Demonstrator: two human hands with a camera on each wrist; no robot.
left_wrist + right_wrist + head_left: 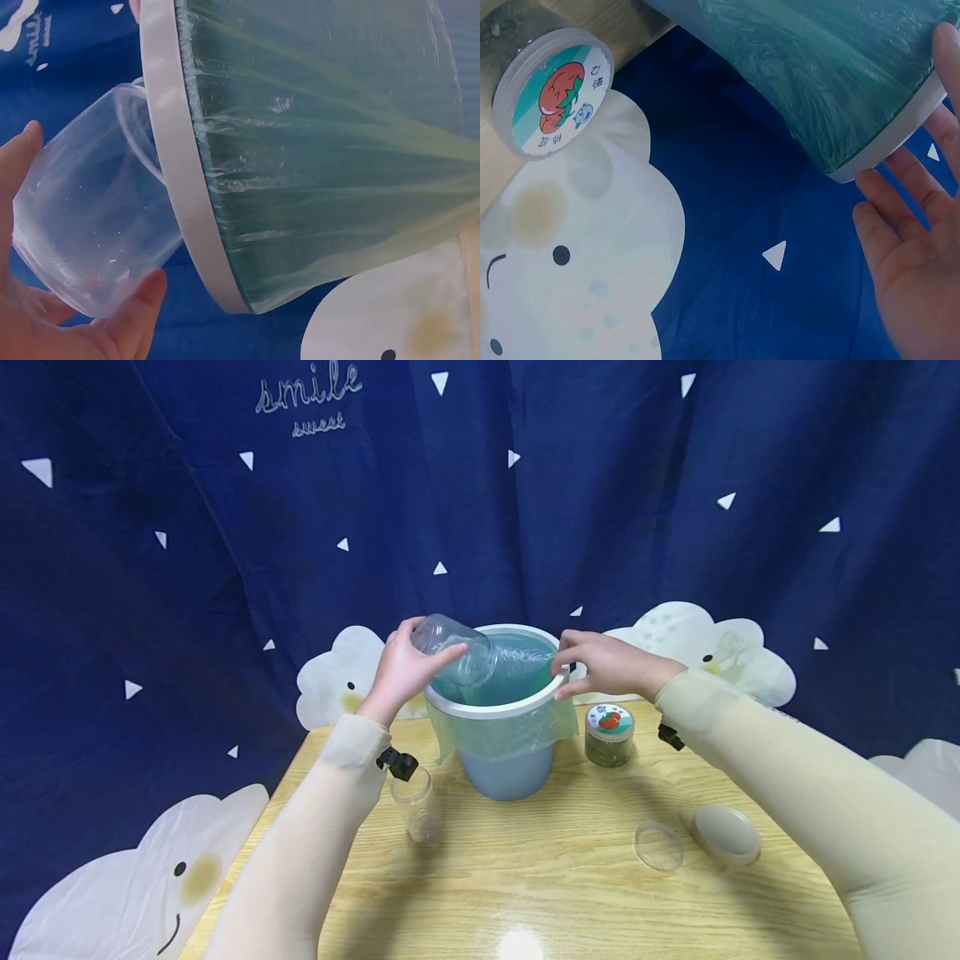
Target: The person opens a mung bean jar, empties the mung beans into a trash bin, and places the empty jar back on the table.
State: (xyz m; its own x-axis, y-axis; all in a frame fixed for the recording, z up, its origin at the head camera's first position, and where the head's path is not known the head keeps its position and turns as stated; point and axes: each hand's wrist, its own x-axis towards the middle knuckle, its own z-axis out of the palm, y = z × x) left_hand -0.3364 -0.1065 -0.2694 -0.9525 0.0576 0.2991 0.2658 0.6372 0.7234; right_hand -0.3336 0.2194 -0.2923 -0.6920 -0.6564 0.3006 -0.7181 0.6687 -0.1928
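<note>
A clear plastic jar (456, 652) lies tilted in my left hand (408, 667), its mouth over the opening of a blue trash bin (504, 768). In the left wrist view, the thumb and fingers hold the jar (90, 202) near its base, and no contents are visible in it. A thin green bag (517, 737) lines the bin and hangs over the outside under a white rim (480, 713). My right hand (600, 662) grips the rim at the right side, fingers over the edge and thumb outside.
Right of the bin stands a jar with a tomato-label lid (609, 735). Another clear jar (420, 814) stands near my left forearm. A clear round lid (658, 847) and a pale oval dish (726, 834) lie at right on the wooden table (555, 885). A blue curtain (480, 485) hangs behind.
</note>
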